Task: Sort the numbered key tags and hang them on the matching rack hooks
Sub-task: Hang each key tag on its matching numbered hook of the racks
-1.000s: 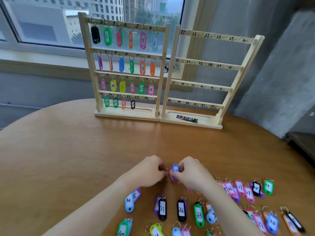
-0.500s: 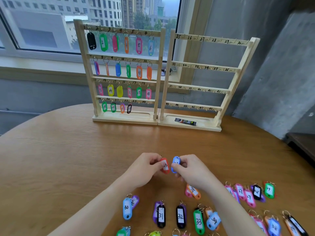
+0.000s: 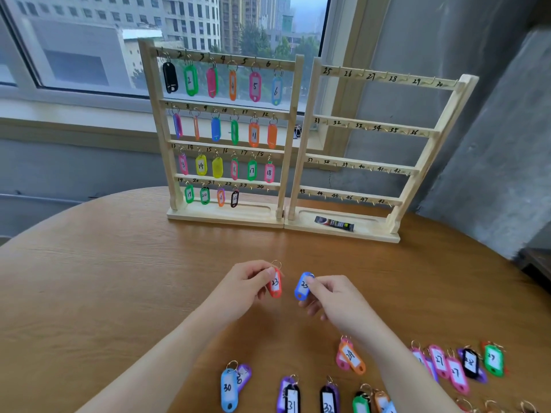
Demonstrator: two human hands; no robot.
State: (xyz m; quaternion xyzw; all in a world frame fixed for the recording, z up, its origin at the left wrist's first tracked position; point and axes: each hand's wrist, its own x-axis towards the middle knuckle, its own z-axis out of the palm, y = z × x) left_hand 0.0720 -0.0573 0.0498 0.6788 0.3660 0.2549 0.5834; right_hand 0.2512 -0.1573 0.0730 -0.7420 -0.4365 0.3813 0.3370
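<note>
While the round wooden table (image 3: 119,293) takes up most of the room, its near edge is full of little tags. Closest are a light blue tag marked 30 (image 3: 229,389), a black one marked 31 (image 3: 292,398) and a black one marked 32 (image 3: 328,399). An orange tag marked 24 (image 3: 351,356) lies just under the right wrist, and a green tag (image 3: 494,360) lies far out to the right.

Above them the left hand (image 3: 241,289) pinches a red tag marked 23 (image 3: 275,284) by its ring, fingers curled. The right hand (image 3: 334,299) pinches a blue tag marked 25 (image 3: 303,286) at its top, fingers curled too. Both tags are lifted off the wood and sit close, not touching.

Past the fingertips is a wide bare stretch of table. Beyond it stands the left rack (image 3: 226,138), with tags hanging on hooks 1 to 22; hooks 23 and 24 are bare. Just beside it stands the right rack (image 3: 372,150), numbered 25 to 48, with bare hooks and a small dark packet (image 3: 334,223) in its base. Behind are a window (image 3: 119,40) with tall buildings outside and a grey wall (image 3: 492,129).
</note>
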